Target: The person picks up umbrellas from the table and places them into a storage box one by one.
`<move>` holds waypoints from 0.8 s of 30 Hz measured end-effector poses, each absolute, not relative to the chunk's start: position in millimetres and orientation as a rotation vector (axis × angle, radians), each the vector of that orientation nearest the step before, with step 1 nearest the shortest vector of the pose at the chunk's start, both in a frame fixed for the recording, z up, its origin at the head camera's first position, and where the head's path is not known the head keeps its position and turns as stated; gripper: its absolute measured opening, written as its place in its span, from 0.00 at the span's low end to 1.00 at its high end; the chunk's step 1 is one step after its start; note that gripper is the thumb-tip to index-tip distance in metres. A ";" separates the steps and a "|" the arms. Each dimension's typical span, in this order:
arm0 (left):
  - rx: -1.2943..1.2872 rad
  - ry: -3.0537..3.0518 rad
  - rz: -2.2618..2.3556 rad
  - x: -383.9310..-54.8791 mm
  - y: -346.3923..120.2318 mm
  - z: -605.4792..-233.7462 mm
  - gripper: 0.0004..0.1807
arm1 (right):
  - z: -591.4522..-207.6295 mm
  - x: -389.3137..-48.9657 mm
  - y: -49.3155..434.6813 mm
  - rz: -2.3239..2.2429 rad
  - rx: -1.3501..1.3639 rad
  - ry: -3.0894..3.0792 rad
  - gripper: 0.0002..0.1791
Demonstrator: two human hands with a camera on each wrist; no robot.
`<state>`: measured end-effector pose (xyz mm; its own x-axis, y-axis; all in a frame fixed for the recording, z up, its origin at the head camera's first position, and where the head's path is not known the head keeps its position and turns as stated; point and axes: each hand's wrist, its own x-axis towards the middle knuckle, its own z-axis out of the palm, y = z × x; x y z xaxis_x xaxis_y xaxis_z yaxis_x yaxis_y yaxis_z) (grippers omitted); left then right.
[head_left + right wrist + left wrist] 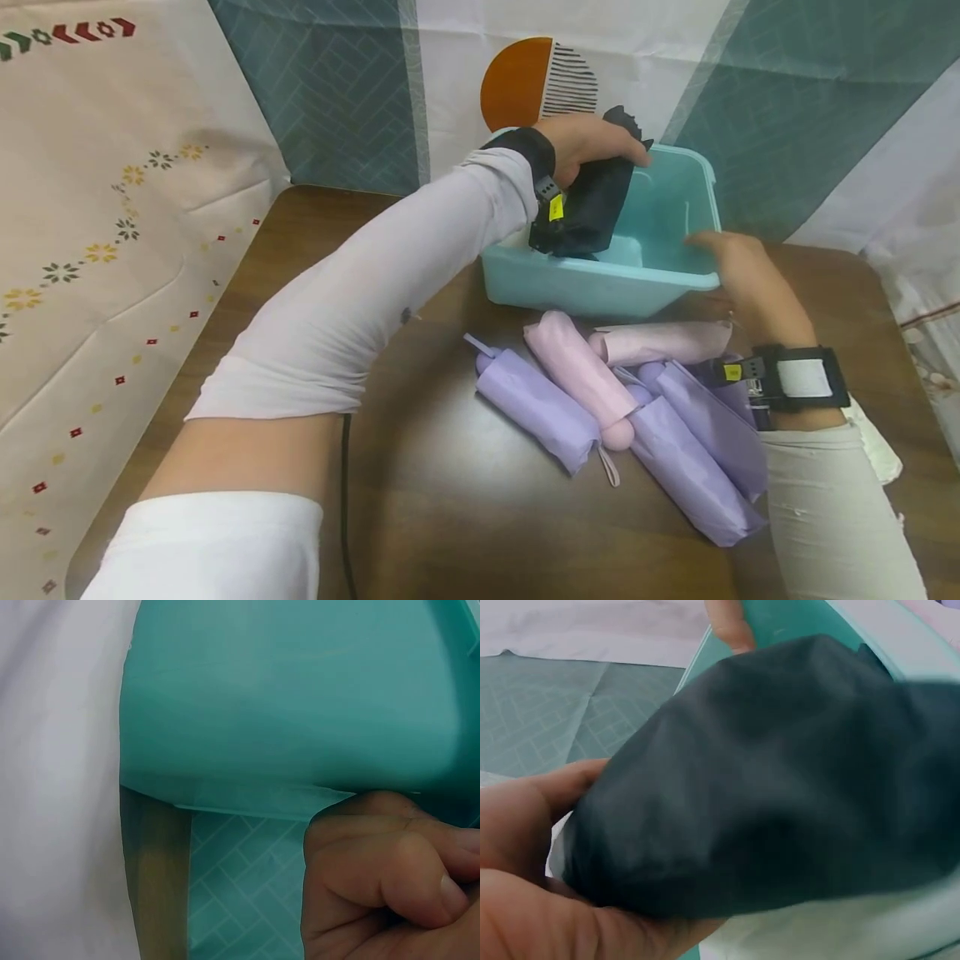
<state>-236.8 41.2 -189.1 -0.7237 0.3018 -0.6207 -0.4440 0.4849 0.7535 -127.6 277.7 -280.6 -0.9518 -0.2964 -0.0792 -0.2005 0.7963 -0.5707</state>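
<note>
My left hand point(588, 142) grips a black folded umbrella point(600, 204) over the left part of a light teal plastic bin point(585, 287). In the left wrist view, the thumb and fingers wrap one end of the umbrella's black fabric point(765, 787). At the bin's right end, my right hand point(750, 271) holds the rim; the right wrist view shows its curled fingers point(367, 870) against the bin wall point(292, 697). In front of the bin lie folded umbrellas: a lilac one point(536, 404), a pink one point(577, 367) and several more, partly hidden by the right wrist.
A paler pink umbrella point(663, 342) lies along the bin's front wall. Something white point(873, 442) shows beside the right forearm. A dark cable point(346, 508) runs down the brown wooden table point(420, 517). Patterned cloth point(345, 100) hangs behind the bin and at both sides.
</note>
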 end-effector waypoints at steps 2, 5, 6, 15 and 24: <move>-0.136 1.982 1.272 -237.9 44.0 -190.5 0.34 | -280.1 -128.1 276.9 -0.904 -0.352 2.793 0.32; -0.160 1.965 1.249 -238.8 46.0 -193.3 0.33 | -280.0 -128.2 275.9 -0.982 -0.267 2.740 0.30; -0.165 1.966 1.246 -238.9 46.2 -194.4 0.32 | -280.3 -128.2 275.6 -1.012 -0.238 2.720 0.30; -0.175 1.947 1.226 -240.1 40.3 -203.2 0.30 | -279.7 -127.9 276.1 -1.060 -0.162 2.681 0.26; -0.117 1.985 1.134 -239.2 37.5 -208.2 0.30 | -280.4 -128.9 276.2 -0.976 -0.277 2.740 0.30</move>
